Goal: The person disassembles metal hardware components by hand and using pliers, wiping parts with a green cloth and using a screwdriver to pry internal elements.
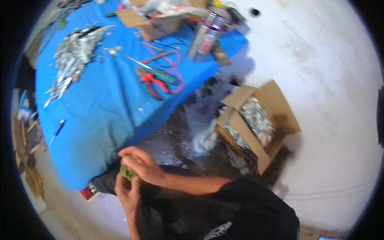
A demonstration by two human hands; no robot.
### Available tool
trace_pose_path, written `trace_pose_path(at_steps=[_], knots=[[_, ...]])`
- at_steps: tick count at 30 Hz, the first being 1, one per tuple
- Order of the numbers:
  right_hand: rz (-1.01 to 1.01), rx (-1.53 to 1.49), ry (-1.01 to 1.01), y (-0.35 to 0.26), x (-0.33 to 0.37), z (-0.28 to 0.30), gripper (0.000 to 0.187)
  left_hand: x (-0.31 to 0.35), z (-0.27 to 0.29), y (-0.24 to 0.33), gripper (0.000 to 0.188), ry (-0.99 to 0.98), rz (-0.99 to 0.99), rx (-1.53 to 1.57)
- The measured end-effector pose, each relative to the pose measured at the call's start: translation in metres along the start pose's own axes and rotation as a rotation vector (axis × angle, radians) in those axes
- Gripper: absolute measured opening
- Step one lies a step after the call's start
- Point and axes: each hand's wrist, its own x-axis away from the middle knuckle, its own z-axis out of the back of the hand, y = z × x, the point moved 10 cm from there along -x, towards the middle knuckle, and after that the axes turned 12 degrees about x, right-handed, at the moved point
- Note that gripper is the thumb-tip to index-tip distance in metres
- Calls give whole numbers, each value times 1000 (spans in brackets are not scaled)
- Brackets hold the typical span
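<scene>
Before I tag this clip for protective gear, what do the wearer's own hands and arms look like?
The left hand and right hand are ungloved; blur hides whether there are rings. No watch or band shows on either wrist. The right forearm is bare up to a loose black garment, which bears a pale marking near the picture's lower edge.

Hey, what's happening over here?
Someone is holding a small green lump in both hands, the left hand below and the right hand above, near the edge of a blue cloth. On the cloth lie red-handled pliers, a screwdriver and a heap of silvery strips. To the right, an open cardboard box holds more silvery pieces.
</scene>
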Motion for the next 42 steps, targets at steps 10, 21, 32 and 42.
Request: trace_pose_path(at_steps=[10, 21, 32, 42], knots=[[266, 542, -33, -83, -34, -1, 25, -33, 105, 125, 27, 324, -305, -420], [481, 1076, -136, -131, -132, -45, 20, -95, 195, 176, 42, 636, -441, -1102], [486, 1443, 155, -127, -317, -46, 32, -103, 168, 117, 53, 578, -770, -1268], [443, 1522, 312, -119, -367, -76, 31, -107, 173, 113, 45, 559, -693, -1283]])
